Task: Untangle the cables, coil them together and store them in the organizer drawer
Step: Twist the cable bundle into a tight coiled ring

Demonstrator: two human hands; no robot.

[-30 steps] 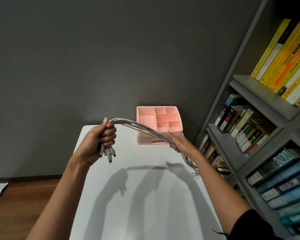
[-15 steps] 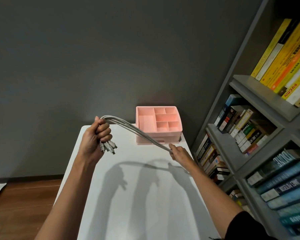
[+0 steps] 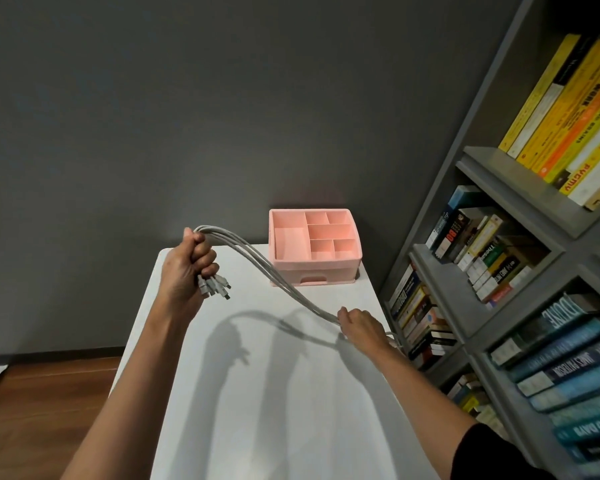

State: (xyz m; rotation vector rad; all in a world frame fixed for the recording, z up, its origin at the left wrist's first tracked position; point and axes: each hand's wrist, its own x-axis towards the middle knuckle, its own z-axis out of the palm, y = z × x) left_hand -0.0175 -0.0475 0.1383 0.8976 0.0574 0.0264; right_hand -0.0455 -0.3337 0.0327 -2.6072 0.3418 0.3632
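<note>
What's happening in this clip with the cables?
A person holds a bundle of grey cables stretched between both hands over a white table. The left hand grips the bundle near the connector ends, which dangle below the fist. The right hand holds it further along, low near the table's right edge. The pink organizer sits at the far end, its drawer apparently closed. Nothing is coiled or stored yet.

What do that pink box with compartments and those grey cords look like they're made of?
The pink compartment organizer looks like moulded plastic, matte finish: uniform colour, thin even walls. The bundle of grey cables seems sheathed in soft plastic or rubber, dull-surfaced, since it sags in a smooth curve.
</note>
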